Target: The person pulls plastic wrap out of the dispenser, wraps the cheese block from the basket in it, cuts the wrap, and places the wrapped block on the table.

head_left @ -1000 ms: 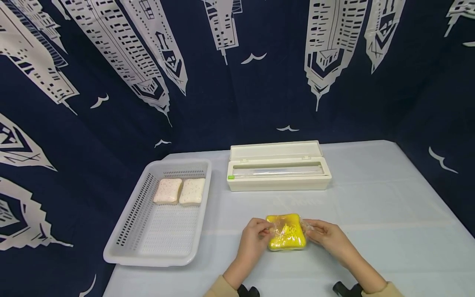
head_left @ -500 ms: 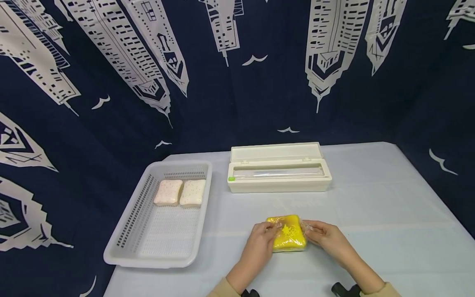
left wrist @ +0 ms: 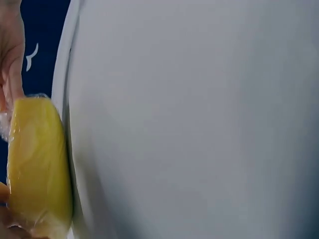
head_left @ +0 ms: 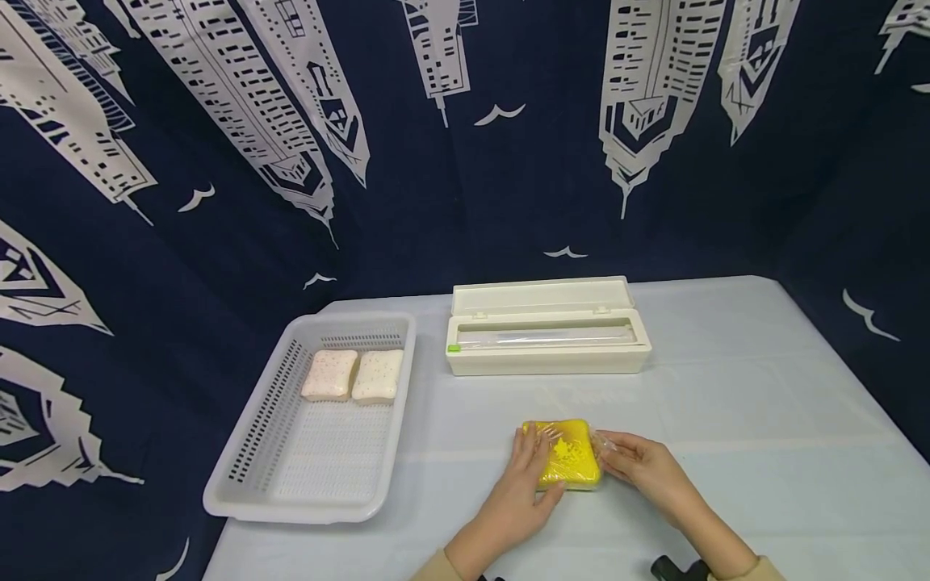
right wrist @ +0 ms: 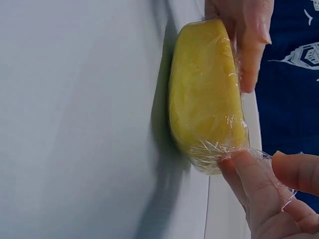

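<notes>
A yellow block shaped like a bread slice (head_left: 570,456), covered in clear plastic wrap, lies on the white table in front of me. My left hand (head_left: 512,496) rests on its left side with the fingers stretched out over the top. At the right side, my right hand (head_left: 643,468) pinches the gathered end of the plastic wrap (right wrist: 266,169). In the right wrist view, creased film runs from the yellow block (right wrist: 207,89) to those fingers. The left wrist view shows the side of the block (left wrist: 40,164), with only parts of both hands at the left edge.
A white perforated basket (head_left: 395,452) at the left holds a pinkish bread-slice shape (head_left: 329,375) and a cream one (head_left: 378,376). Behind the hands stands a cream wrap dispenser box (head_left: 548,363) with its lid raised. A navy patterned cloth (head_left: 508,186) hangs behind the table (head_left: 726,387).
My left hand has let go of the wrap at the left side, moved right and spread its fingers over the yellow block. The right hand keeps its pinch in about the same place.
</notes>
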Motion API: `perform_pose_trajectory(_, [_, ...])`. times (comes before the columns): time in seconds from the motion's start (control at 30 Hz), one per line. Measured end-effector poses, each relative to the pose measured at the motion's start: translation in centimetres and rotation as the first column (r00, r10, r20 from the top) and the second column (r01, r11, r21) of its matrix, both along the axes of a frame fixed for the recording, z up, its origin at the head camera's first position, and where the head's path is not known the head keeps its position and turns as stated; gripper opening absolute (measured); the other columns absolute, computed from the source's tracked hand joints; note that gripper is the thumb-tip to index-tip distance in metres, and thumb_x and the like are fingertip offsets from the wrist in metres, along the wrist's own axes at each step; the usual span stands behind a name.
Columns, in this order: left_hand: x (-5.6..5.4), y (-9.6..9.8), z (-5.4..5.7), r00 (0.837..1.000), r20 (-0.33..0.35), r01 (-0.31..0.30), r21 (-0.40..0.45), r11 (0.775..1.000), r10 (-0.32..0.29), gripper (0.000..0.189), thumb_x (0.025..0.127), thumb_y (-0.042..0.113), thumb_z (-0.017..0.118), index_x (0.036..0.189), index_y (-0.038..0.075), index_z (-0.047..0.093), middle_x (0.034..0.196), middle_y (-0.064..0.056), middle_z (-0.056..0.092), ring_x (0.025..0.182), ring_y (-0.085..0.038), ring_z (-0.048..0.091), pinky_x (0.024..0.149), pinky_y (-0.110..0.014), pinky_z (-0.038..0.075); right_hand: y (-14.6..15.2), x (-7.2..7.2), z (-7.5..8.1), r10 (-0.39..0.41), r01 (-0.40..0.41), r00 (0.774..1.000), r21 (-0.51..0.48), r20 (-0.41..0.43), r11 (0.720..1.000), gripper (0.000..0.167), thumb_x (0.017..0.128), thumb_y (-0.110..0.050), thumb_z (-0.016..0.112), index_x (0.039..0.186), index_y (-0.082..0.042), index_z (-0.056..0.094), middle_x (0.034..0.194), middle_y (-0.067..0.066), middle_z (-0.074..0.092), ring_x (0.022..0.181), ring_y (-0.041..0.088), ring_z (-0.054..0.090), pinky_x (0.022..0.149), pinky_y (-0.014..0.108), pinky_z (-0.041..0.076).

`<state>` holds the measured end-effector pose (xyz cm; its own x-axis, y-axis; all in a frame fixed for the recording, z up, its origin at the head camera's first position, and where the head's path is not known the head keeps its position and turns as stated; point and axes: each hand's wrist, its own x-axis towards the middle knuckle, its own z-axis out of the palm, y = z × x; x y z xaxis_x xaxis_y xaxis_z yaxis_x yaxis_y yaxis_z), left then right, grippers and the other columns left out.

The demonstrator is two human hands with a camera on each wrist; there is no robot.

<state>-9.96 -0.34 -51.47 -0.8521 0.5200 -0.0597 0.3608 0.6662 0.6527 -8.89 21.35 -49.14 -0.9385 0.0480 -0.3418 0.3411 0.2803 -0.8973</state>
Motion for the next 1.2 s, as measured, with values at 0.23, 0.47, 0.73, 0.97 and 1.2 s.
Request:
perform_pose_trajectory(0.23, [0.6,1.2,-0.5,0.999,-0.034,0.039,-0.121,0.992,-0.043,0.083,0.098,0.048,0.053,0.155,-0.002,0.019,0.164,-0.020,0.000,0.151,-0.042,-0.006,0.117,-0.056,0.024,-0.1,0.1,0.0,0.017,-0.017,1.000,-0.012,-0.010,1.000,0.051,0.099,-0.021,0.059,0.136,0.013,0.048,0.133,0.027,0.058,0.111,0.025,0.068,0.084,0.028,0.057])
perform_pose_trajectory(0.47, [0.3,1.2,-0.4,0.998,-0.030,0.043,-0.121,0.992,-0.047,0.082,0.099,0.050,0.049,0.154,-0.002,0.021,0.164,-0.020,0.003,0.151,-0.042,-0.002,0.118,-0.053,0.024,-0.1,0.1,0.1,0.015,-0.015,1.000,-0.006,-0.004,1.000,0.051,0.099,-0.022,0.059,0.136,0.012,0.049,0.135,0.026,0.057,0.111,0.022,0.068,0.084,0.027,0.057])
perform_pose_trajectory(0.73, [-1.4,0.2,0.2,0.902,0.252,-0.426,0.391,0.816,0.351,0.039,0.100,0.022,0.054,0.133,0.002,0.050,0.146,-0.018,0.042,0.130,-0.035,0.049,0.101,-0.042,0.050,-0.1,0.0,0.4,-0.017,0.018,1.000,-0.006,0.017,1.000,0.049,0.099,-0.017,0.058,0.137,0.012,0.047,0.132,0.027,0.059,0.109,0.023,0.068,0.084,0.029,0.057])
perform_pose_trajectory(0.97, [-2.5,-0.2,0.0,0.843,0.367,-0.496,0.244,0.833,0.394,0.053,0.095,0.036,0.061,0.129,-0.004,0.058,0.111,-0.013,0.068,0.097,-0.022,0.067,0.075,-0.031,0.058,-0.2,0.1,0.3,-0.042,0.042,0.999,0.005,0.029,0.999,0.049,0.098,-0.019,0.059,0.137,0.010,0.048,0.131,0.026,0.060,0.109,0.022,0.068,0.085,0.028,0.057])
perform_pose_trajectory(1.2, [-2.6,0.1,-0.3,0.846,0.359,-0.495,0.251,0.832,0.395,0.050,0.089,0.032,0.070,0.123,-0.005,0.060,0.096,-0.006,0.066,0.082,-0.011,0.064,0.064,-0.023,0.054,-0.6,0.5,0.7,-0.040,0.039,0.999,0.047,0.017,0.998,0.050,0.097,-0.022,0.060,0.136,0.008,0.051,0.126,0.025,0.063,0.111,0.028,0.067,0.086,0.034,0.058])
